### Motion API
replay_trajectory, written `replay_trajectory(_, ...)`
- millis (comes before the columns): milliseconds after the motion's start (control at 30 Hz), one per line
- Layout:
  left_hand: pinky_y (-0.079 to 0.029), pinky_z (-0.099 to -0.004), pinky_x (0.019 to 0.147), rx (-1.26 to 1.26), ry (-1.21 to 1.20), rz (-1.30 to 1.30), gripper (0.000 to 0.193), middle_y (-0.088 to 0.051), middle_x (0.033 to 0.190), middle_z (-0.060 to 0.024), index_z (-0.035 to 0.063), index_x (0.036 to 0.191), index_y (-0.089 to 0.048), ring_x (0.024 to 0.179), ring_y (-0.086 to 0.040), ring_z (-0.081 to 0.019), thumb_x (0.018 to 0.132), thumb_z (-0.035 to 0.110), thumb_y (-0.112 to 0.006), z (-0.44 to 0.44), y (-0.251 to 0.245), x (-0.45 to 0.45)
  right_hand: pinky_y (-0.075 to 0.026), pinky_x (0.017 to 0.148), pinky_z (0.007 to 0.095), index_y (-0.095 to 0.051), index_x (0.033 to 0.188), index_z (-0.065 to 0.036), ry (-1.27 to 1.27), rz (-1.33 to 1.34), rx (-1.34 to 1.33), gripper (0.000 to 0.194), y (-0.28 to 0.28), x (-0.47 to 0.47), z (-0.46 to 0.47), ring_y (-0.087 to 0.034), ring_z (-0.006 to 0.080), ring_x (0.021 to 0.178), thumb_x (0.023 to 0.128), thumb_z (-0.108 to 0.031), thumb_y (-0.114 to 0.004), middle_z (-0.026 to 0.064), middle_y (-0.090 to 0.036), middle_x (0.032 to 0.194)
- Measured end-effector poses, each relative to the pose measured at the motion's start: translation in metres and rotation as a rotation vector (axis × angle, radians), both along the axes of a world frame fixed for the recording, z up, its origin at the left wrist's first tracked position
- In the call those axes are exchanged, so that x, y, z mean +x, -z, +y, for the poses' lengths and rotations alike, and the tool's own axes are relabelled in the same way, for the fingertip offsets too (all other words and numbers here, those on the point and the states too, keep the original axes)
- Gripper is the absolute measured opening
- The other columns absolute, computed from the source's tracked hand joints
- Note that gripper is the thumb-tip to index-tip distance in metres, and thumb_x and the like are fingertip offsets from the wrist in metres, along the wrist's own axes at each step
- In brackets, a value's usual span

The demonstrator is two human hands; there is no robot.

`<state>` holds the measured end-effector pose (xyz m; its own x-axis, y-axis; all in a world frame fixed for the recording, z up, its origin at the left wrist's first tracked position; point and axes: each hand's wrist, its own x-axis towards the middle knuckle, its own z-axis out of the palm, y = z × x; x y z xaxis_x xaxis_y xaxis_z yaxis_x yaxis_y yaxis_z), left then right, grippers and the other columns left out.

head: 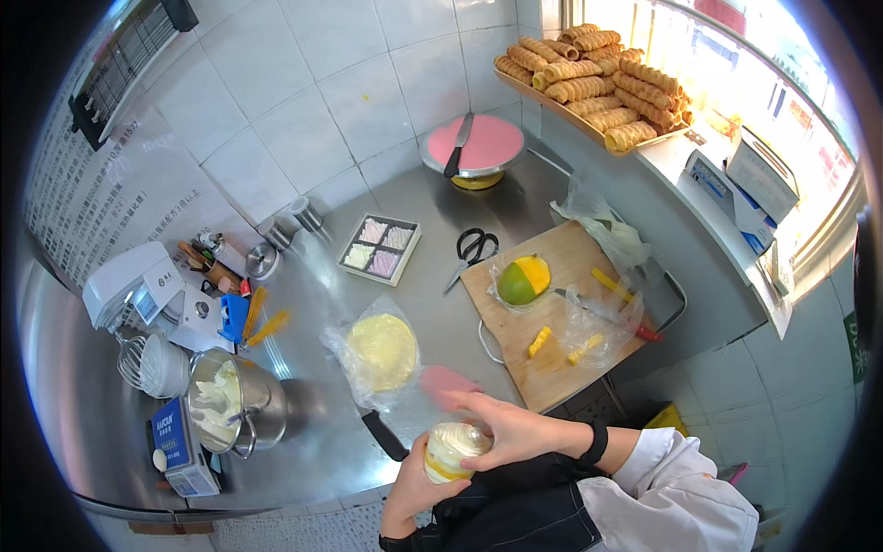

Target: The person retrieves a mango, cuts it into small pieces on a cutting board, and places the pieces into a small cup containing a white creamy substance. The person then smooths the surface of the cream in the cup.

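A clear cup of layered cream and yellow filling (pixel 452 452) is held near the counter's front edge. My left hand (pixel 421 476) wraps around its side. My right hand (pixel 507 428) touches its upper rim, with fingers spread over the far side. Just beyond the hands lies a pink scraper (pixel 445 386), partly behind my right fingers. Left of it, pale yellow round sheets (pixel 383 350) rest in clear plastic. A black-handled tool (pixel 383 435) lies close to my left hand, its far end under the plastic. Swirled cream tops the cup.
Right, a wooden board (pixel 483 297) bears a partly peeled mango (pixel 524 279), mango strips (pixel 540 341) and a red-handled knife (pixel 647 334). Scissors (pixel 476 248), a box of piped cream (pixel 379 248) and a pink-topped turntable (pixel 503 145) stand beyond. Left is a steel mixing bowl of cream (pixel 265 407); pastry horns (pixel 579 90) fill a tray.
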<state>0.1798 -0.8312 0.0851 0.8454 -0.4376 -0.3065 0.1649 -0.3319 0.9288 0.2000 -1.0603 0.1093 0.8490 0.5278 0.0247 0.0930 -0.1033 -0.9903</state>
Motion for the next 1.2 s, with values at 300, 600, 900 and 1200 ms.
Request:
replay_trajectory(300, -0.044, -0.0403, 0.102, -0.664, -0.371, 0.152, 0.098, -0.05, 0.134, -0.0141, -0.0004, 0.139, -0.036, 0.121, -0.053, -0.0256, 0.059, 0.016, -0.091, -0.02, 0.062, -0.014, -0.042, 0.102, 0.0452, -0.034, 0.142, -0.003, 0.439, -0.476, -0.274, 0.099, 0.001, 0.038, -0.092, -0.045, 0.0405, 0.124, 0.064, -0.034, -0.087, 0.0191, -0.041, 0.138)
replay_trajectory(600, -0.045, -0.0561, 0.1, -0.976, -0.382, 0.206, 0.106, -0.043, 0.142, -0.0202, 0.0085, 0.148, -0.03, 0.124, -0.05, -0.0369, 0.071, 0.07, -0.068, -0.018, 0.05, 0.001, -0.034, 0.107, 0.0502, -0.035, 0.144, -0.009, 0.257, -0.734, -0.906, 0.089, 0.126, 0.132, -0.028, -0.04, 0.0358, 0.131, 0.072, -0.038, -0.079, 0.0161, -0.041, 0.142)
replay_trajectory(900, -0.037, -0.0591, 0.108, -0.845, -0.276, 0.067, 0.102, -0.046, 0.14, -0.017, 0.0075, 0.146, -0.032, 0.127, -0.049, -0.0322, 0.068, 0.05, -0.083, -0.023, 0.038, 0.014, -0.05, 0.084, 0.0403, -0.061, 0.1, -0.004, 0.447, -0.505, -0.925, 0.025, 0.117, 0.073, -0.148, -0.057, 0.033, 0.101, 0.075, -0.004, -0.059, 0.0137, -0.057, 0.103)
replay_trajectory(1200, -0.044, -0.0338, 0.102, -0.651, -0.23, 0.035, 0.105, -0.054, 0.131, -0.0094, 0.0001, 0.141, -0.036, 0.119, -0.054, -0.0192, 0.06, 0.035, -0.093, -0.037, 0.038, 0.039, -0.053, 0.076, 0.0421, -0.06, 0.09, -0.001, 0.422, -0.389, -1.047, 0.012, 0.148, 0.069, -0.148, -0.062, 0.0348, 0.091, 0.079, -0.002, -0.056, 0.0167, -0.058, 0.097)
